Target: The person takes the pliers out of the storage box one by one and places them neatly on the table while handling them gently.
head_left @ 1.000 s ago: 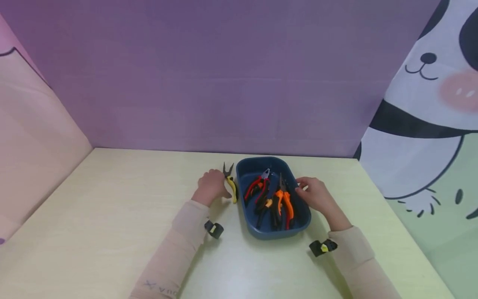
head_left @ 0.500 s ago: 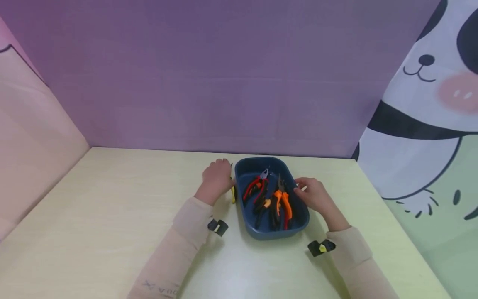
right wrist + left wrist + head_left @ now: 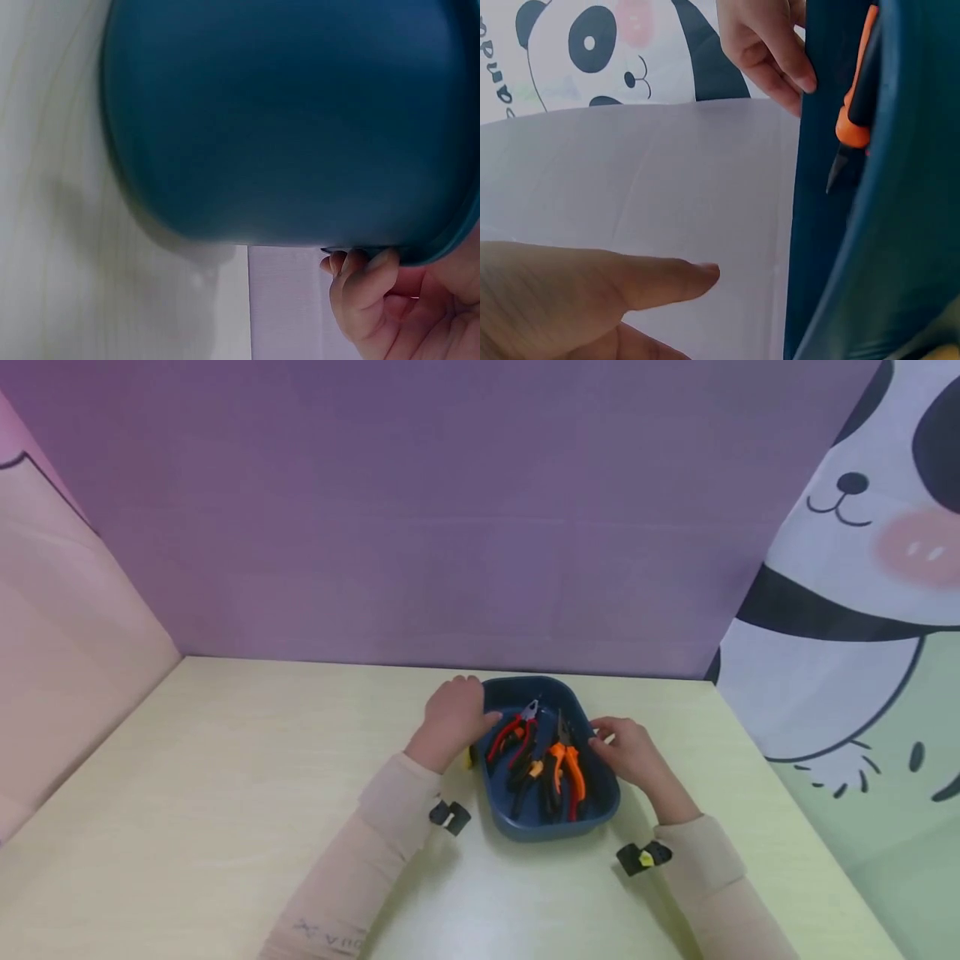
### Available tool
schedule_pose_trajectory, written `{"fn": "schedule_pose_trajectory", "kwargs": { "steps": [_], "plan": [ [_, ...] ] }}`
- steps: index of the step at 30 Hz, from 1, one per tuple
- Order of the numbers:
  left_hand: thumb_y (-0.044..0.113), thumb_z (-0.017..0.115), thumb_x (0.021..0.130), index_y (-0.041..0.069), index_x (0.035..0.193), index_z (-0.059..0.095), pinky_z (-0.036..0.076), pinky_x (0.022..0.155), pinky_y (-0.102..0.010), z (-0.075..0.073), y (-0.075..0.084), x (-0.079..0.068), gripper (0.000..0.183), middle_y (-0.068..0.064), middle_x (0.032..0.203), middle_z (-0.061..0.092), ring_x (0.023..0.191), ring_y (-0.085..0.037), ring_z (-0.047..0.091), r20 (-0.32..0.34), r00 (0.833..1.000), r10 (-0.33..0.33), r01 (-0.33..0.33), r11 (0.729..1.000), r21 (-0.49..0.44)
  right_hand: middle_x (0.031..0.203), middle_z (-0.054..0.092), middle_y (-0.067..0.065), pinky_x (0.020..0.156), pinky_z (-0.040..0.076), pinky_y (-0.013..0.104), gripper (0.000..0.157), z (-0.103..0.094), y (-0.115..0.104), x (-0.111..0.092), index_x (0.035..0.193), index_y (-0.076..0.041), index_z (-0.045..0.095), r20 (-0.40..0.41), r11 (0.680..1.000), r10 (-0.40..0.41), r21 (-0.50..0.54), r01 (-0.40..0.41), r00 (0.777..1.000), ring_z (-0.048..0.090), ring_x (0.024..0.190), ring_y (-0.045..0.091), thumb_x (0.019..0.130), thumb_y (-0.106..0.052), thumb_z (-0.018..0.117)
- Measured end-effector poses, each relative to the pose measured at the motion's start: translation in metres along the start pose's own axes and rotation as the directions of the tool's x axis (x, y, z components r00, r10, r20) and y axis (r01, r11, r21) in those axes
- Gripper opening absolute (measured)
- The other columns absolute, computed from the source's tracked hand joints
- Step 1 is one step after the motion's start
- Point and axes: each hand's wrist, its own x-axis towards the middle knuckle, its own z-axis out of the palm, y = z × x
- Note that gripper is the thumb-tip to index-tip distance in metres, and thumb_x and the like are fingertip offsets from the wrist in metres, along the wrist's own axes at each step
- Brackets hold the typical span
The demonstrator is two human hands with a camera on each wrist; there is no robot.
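A blue plastic bin [image 3: 555,832] holds several pliers, among them orange-handled pliers [image 3: 574,770] and red-handled pliers [image 3: 498,737]. My right hand [image 3: 632,752] grips the bin's right rim, its fingers curled under the lip in the right wrist view. At the far left rim is my left hand [image 3: 452,717], thumb stretched out toward the bin. The left wrist view shows that thumb straight, with a gap between it and the bin wall [image 3: 832,300]. Yellow-handled pliers [image 3: 470,757] lie against the bin's left outside, mostly hidden by my left hand.
The pale wooden table [image 3: 225,793] meets a purple backdrop [image 3: 450,527] behind the bin. A panda-printed cloth [image 3: 817,685] hangs along the right side. Black wrist-camera mounts [image 3: 450,817] sit below both wrists.
My left hand has moved right and away from me, from beside the yellow-handled pliers to over them at the bin's left rim. My right hand stays on the right rim.
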Motion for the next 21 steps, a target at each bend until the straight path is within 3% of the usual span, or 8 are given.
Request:
{"fn": "schedule_pose_trajectory", "kwargs": {
  "steps": [4, 10, 17, 21],
  "plan": [
    [0.045, 0.064, 0.086, 0.000, 0.112, 0.060, 0.050, 0.077, -0.036, -0.001, 0.009, 0.002, 0.051, -0.011, 0.101, 0.061, 0.089, -0.024, 0.059, 0.006, 1.000, 0.016, -0.016, 1.000, -0.008, 0.095, 0.063, 0.023, 0.054, 0.049, 0.030, 0.033, 0.000, 0.000, 0.001, 0.118, 0.012, 0.055, -0.001, 1.000, -0.002, -0.006, 0.002, 1.000, 0.057, 0.061, 0.016, 0.090, -0.007, 0.055],
    [0.046, 0.065, 0.085, -0.002, 0.126, 0.052, 0.050, 0.083, -0.037, 0.000, 0.021, 0.003, 0.064, -0.013, 0.111, 0.060, 0.094, -0.024, 0.058, 0.022, 0.999, 0.034, -0.034, 0.999, -0.035, 0.095, 0.062, 0.022, 0.054, 0.048, 0.030, 0.034, 0.000, 0.000, 0.000, 0.119, 0.012, 0.054, 0.006, 1.000, 0.008, -0.003, -0.008, 1.000, 0.056, 0.061, 0.016, 0.091, -0.007, 0.055],
    [0.048, 0.066, 0.084, 0.001, 0.113, 0.057, 0.050, 0.075, -0.034, 0.006, 0.031, 0.004, 0.056, -0.009, 0.098, 0.059, 0.083, -0.021, 0.056, 0.012, 0.994, 0.110, -0.110, 0.994, -0.022, 0.095, 0.063, 0.022, 0.055, 0.049, 0.030, 0.033, 0.000, 0.000, 0.000, 0.118, 0.012, 0.055, -0.004, 1.000, -0.007, -0.008, 0.007, 1.000, 0.057, 0.062, 0.017, 0.090, -0.006, 0.055],
    [0.049, 0.066, 0.083, 0.002, 0.117, 0.055, 0.048, 0.079, -0.032, 0.009, 0.035, 0.005, 0.059, -0.007, 0.100, 0.058, 0.085, -0.018, 0.053, 0.030, 0.992, 0.124, -0.124, 0.992, -0.009, 0.095, 0.062, 0.022, 0.054, 0.049, 0.030, 0.033, -0.001, 0.000, 0.000, 0.118, 0.012, 0.055, -0.004, 1.000, -0.008, -0.007, 0.008, 1.000, 0.056, 0.062, 0.017, 0.091, -0.007, 0.055]
  ]
}}
